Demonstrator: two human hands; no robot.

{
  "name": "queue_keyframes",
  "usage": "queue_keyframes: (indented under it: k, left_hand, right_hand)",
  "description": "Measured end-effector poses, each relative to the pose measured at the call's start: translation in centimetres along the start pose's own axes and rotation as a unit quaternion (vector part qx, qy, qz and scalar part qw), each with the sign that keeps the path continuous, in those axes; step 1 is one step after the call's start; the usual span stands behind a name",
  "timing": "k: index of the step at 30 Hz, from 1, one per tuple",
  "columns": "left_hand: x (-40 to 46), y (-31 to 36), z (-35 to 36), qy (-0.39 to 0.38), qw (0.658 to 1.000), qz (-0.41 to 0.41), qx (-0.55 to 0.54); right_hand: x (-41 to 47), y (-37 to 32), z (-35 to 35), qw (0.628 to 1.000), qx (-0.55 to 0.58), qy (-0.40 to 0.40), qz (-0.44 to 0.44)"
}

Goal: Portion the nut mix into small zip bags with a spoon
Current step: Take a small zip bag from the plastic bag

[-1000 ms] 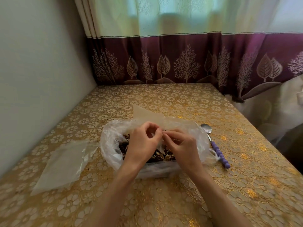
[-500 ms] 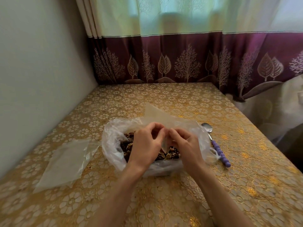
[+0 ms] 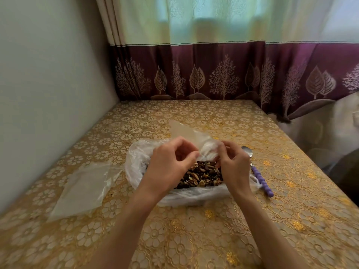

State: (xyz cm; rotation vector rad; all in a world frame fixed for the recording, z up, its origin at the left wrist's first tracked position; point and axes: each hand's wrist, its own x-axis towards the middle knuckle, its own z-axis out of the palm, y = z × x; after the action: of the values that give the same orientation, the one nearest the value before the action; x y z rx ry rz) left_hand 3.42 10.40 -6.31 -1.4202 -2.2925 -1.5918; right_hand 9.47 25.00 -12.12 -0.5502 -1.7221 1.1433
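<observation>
A brown nut mix (image 3: 202, 174) lies in a container lined with a crinkled white plastic bag (image 3: 136, 160) at the table's middle. Above it I hold a small clear zip bag (image 3: 186, 133), its far end pointing up and away. My left hand (image 3: 171, 162) pinches the bag's near edge with thumb and fingers. My right hand (image 3: 234, 166) pinches the same edge a short way to the right. A spoon (image 3: 259, 175) with a metal bowl and a beaded purple handle lies on the table just right of the container.
More clear zip bags (image 3: 81, 189) lie flat on the gold floral tablecloth (image 3: 194, 239) to the left. A wall runs along the table's left side, a curtain (image 3: 213, 74) hangs behind it, and the table's right edge drops off past the spoon.
My hands have drawn apart at the small bag's edge, uncovering the nut mix between them. The bag's far end has risen and now stands higher behind my fingers.
</observation>
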Motion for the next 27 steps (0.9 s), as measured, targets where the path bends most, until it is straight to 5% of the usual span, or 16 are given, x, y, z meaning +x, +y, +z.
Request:
queue_keyframes:
  k: [5,10,13,20,27]
  left_hand:
    - [1.0,-2.2,-1.9,0.133,0.990,-0.031,0.032]
    - [1.3,-4.9,-2.9,0.058,0.972,-0.182,-0.138]
    - [0.8,-5.8,-2.8,0.096,0.960,-0.175,-0.198]
    - [0.9,-5.9,-3.9,0.158,0.969,-0.104,-0.160]
    - [0.9,-6.3,-4.2,0.166,0.966,-0.115,-0.163]
  right_hand:
    - [0.4,-1.2,-1.0,0.987,0.118,-0.067,0.086]
    - [0.6,-2.1,-1.6,0.961,0.200,-0.144,0.127]
    - [0.8,-2.2,-1.9,0.959,0.198,-0.149,0.138]
    - [1.1,-1.4,-2.4,0.983,0.076,-0.149,0.077]
    - [0.8,-1.6,-2.5,0.983,0.111,-0.145,-0.026]
